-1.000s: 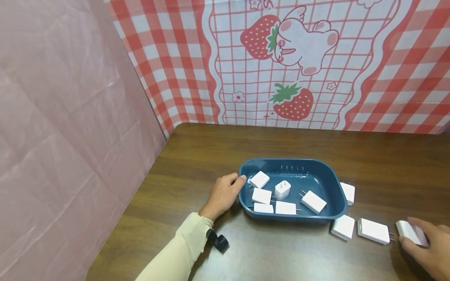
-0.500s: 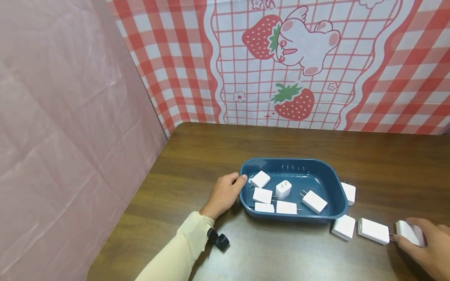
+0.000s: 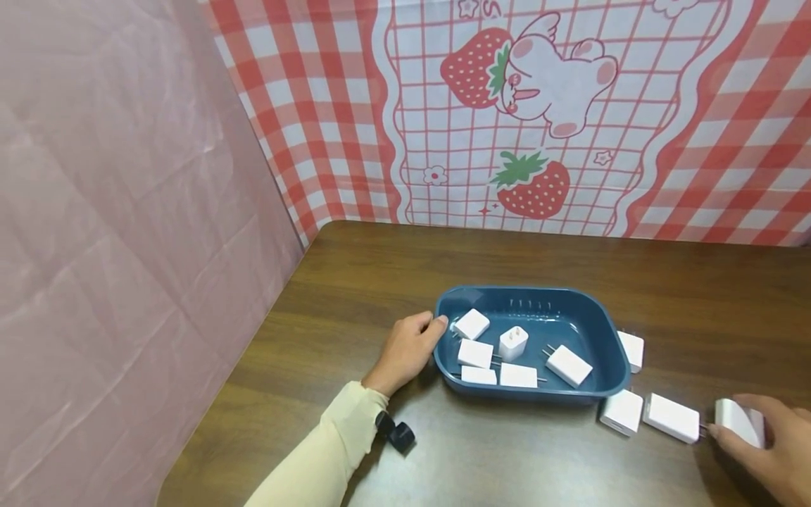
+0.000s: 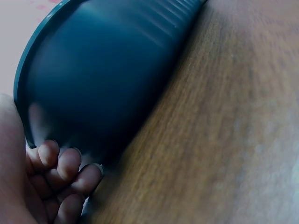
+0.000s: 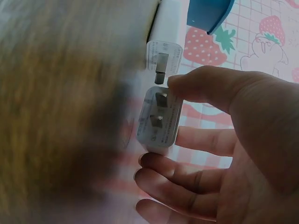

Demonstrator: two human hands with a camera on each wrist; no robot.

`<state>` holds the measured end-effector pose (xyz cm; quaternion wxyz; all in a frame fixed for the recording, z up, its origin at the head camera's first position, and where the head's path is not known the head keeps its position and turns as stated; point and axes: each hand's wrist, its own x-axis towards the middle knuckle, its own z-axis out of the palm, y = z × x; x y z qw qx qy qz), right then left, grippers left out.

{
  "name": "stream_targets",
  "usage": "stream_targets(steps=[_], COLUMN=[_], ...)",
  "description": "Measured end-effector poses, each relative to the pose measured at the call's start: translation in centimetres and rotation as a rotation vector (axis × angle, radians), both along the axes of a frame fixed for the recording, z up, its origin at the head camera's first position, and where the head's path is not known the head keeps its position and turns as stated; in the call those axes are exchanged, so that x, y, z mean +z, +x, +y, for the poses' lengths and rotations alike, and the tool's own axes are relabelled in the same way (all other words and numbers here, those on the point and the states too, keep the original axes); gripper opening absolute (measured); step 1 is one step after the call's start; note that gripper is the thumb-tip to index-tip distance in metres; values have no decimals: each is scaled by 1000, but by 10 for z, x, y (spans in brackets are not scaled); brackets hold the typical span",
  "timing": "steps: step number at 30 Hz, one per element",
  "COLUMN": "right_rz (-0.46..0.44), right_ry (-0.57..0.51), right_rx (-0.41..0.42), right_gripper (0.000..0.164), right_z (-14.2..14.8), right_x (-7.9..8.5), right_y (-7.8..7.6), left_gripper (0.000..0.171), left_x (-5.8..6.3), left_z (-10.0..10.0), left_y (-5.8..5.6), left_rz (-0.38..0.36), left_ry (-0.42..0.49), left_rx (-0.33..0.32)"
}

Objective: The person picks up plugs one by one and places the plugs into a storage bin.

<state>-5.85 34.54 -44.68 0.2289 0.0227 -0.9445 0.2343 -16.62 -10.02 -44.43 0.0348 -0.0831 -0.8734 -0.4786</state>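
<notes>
My left hand (image 3: 405,352) holds the left end of a dark blue plastic basin (image 3: 532,396), thumb at the rim. In the left wrist view, its curled fingers (image 4: 70,163) lie against the basin's outer wall. Several white plug-in chargers, one of them a charger (image 3: 568,365) with prongs to the upper left, lie inside. Far right, my right hand (image 3: 782,443) pinches another white charger (image 3: 737,422) between thumb and fingers. The right wrist view shows the two prongs of that charger (image 5: 161,116) facing the camera. Beside it lies a loose charger (image 3: 671,418), its prongs close to my thumb.
Two more chargers sit by the basin's right end: one charger (image 3: 621,412) near its front corner, another charger (image 3: 631,351) partly behind the wall. A brown wooden table (image 3: 355,282) carries everything. Behind hangs a red checked strawberry cloth (image 3: 532,190), and a pink cloth (image 3: 127,246) hangs left.
My right hand has turned the held charger slightly and its thumb has come up to the loose charger's prongs. That loose charger has shifted a little left. The left hand keeps its place.
</notes>
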Motion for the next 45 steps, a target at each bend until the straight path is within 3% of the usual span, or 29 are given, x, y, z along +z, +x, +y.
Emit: stream_targets(steps=[9, 19, 25, 28, 31, 35, 45], right_rz=[-61, -51, -97, -83, -3, 3, -48], right_ry=[37, 22, 10, -29, -133, -201, -86], right_rx=[-30, -45, -61, -53, -18, -3, -5], right_gripper=[52, 52, 59, 60, 57, 58, 68], right_z=[-4, -13, -29, -38, -44, -55, -78], right_x=[8, 18, 28, 31, 33, 37, 57], right_y=[-2, -7, -7, -6, -6, -5, -6], left_gripper=[43, 43, 43, 43, 44, 44, 44], left_x=[-1, 0, -1, 0, 1, 0, -1], left_z=[0, 1, 1, 2, 2, 2, 1], left_y=[0, 1, 0, 0, 0, 0, 0], left_rz=[-1, -3, -14, -12, -6, -1, -1], left_ry=[2, 6, 2, -1, 6, 12, 5], left_rx=[0, 1, -1, -1, -2, -1, 3])
